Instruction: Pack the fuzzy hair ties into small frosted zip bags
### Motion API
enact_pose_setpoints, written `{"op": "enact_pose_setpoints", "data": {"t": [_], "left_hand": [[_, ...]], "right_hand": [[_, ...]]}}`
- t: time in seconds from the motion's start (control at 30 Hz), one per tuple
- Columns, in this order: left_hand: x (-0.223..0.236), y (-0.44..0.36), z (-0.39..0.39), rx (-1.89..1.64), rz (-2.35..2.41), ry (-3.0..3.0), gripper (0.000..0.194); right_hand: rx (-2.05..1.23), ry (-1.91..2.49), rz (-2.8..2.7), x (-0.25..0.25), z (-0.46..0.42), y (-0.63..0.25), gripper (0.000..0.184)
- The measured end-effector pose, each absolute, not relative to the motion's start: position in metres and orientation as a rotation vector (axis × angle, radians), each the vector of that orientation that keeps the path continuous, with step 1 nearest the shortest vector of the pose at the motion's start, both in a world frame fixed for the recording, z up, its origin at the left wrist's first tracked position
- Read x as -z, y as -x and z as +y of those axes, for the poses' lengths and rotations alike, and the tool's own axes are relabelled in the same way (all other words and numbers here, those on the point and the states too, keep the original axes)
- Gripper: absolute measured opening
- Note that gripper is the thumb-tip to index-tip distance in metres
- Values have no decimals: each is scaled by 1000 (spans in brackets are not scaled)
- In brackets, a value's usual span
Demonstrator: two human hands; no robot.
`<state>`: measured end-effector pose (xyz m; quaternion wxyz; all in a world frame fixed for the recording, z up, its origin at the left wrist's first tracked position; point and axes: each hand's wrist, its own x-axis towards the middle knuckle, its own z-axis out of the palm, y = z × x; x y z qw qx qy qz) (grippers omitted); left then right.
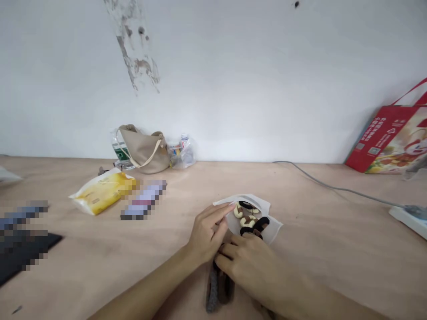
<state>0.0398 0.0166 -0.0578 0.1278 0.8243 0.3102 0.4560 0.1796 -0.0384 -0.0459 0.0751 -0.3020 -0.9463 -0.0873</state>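
Note:
A white, translucent plastic bag (pixel 274 227) lies in front of me with several cream, brown and black fabric hair ties (pixel 248 221) in it. My left hand (pixel 207 232) is at the bag's left edge, the edge pinched between its fingers and thumb. Beside it, my right hand (pixel 248 262) is curled at the near end of the bag, with its fingertips hidden. Grey and dark brown hair ties (pixel 218 286), a little blurred, show just below my right hand's fingers, which seem closed on them.
Left of the bag lie a phone (pixel 146 199) and a yellow packet (pixel 106 192). A beige handbag (pixel 150 153) and a clear bag of small items (pixel 183 153) stand by the wall. At right are a red carrier bag (pixel 383 138), a grey cable (pixel 320 181) and a white power strip (pixel 408 221).

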Motion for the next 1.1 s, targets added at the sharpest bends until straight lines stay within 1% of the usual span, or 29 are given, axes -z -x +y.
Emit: {"op": "enact_pose_setpoints", "data": {"t": [0.13,0.27,0.37,0.43,0.53,0.63,0.73,0.8,0.87,0.9,1.0,1.1], "left_hand": [[60,-40,17,-1347,888,-2384,38],[62,-40,19,-1348,879,-2397,38],[62,-39,19,-1335,882,-2411,38],[62,-39,20,-1334,885,-2417,38],[62,-39,19,-1342,890,-2412,38],[61,-39,19,-1339,896,-2399,37],[60,-39,18,-1307,897,-2398,38],[59,-39,17,-1299,910,-2388,38],[59,-39,17,-1301,929,-2373,39],[60,-39,17,-1302,934,-2367,38],[61,-39,17,-1309,936,-2356,38],[62,-40,17,-1323,939,-2341,37]], "right_hand": [[115,940,-2882,34,-43,-180,8],[17,1126,-2853,36,-44,-177,7],[66,1214,-2838,42,-42,-173,13],[73,1183,-2854,45,-42,-170,14],[137,1017,-2860,43,-47,-171,9],[266,841,-2772,38,-54,-181,13],[362,881,-2626,34,-52,-203,4],[416,972,-2508,36,-45,-224,17],[346,1035,-2431,41,-38,-245,28],[279,1071,-2396,44,-37,-254,29],[110,1170,-2337,54,-44,-275,27],[11,1141,-2453,65,-59,-283,25]]}}
